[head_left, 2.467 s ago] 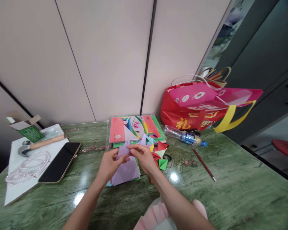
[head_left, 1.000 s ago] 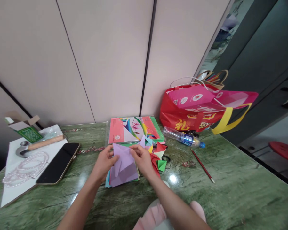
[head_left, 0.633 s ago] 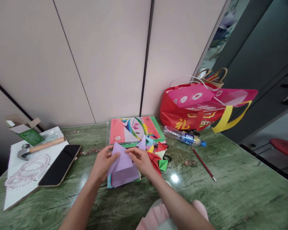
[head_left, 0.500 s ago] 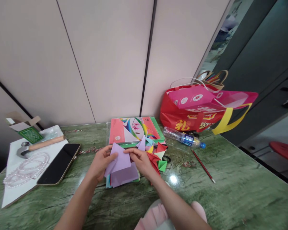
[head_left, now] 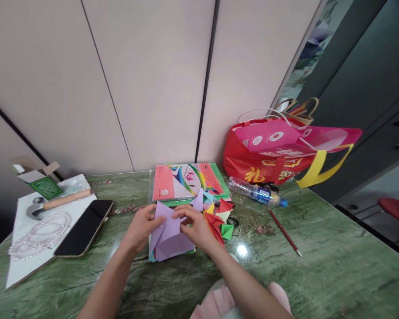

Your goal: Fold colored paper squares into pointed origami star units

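Observation:
A folded sheet of purple origami paper (head_left: 166, 221) is held up between my two hands. My left hand (head_left: 144, 228) pinches its left side, thumb on the front face. At its right edge, my right hand (head_left: 194, 223) has thumb and fingertips closed on the paper. Just below lies a stack of coloured paper sheets (head_left: 176, 248), a purple one on top. Several folded paper pieces (head_left: 216, 217) in red, yellow, green, blue and purple sit right beside my right hand. Behind is a pack of coloured paper (head_left: 186, 181) with a printed cover.
On the left, a hammer (head_left: 63, 200), bead strings (head_left: 41, 235) and a green box (head_left: 43, 186) rest on a white board; a phone (head_left: 84, 228) overlaps its edge. To the right are a plastic bottle (head_left: 257, 192), a pencil (head_left: 284, 232) and a red bag (head_left: 259, 159).
My right fingers have shifted on the purple paper, and its right side now looks narrower and more turned. The whole view has moved slightly.

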`<state>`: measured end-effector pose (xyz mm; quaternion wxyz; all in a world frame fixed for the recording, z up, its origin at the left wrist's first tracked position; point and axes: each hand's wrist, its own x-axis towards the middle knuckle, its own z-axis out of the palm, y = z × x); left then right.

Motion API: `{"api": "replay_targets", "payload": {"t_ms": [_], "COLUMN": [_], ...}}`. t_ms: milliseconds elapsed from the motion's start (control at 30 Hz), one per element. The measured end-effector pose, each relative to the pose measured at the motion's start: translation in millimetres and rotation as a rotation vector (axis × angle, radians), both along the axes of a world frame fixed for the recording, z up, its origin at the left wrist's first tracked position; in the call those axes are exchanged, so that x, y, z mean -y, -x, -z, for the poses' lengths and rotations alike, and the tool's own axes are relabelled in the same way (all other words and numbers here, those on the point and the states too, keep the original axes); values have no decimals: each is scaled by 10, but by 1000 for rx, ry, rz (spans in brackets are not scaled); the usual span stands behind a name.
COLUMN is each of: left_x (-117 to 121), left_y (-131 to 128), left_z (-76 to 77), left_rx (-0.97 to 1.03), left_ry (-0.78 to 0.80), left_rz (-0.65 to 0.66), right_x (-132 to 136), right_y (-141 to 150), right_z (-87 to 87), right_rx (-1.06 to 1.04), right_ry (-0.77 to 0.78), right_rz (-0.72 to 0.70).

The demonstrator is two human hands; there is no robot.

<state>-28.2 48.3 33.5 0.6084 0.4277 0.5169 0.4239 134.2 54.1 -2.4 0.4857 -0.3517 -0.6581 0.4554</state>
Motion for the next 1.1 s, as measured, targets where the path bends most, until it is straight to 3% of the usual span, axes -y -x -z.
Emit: {"api": "replay_targets", "payload": {"t_ms": [267, 500, 633, 1100], "left_x": [30, 34, 41, 87], "left_y": [-33, -85, -112, -191], "left_z": [-21, 8, 24, -68], "left_rx": [44, 18, 14, 79], "left_ry": [49, -10, 53, 84], "left_rz": [50, 66, 99, 135], "right_x": [-7, 22, 30, 23], "right_y": [10, 31, 33, 26], "right_z": [-6, -19, -28, -12], "right_rx": [10, 11, 25, -27], "right_ry": [-42, -45, -13, -12], "right_rz": [63, 104, 137, 188]}}
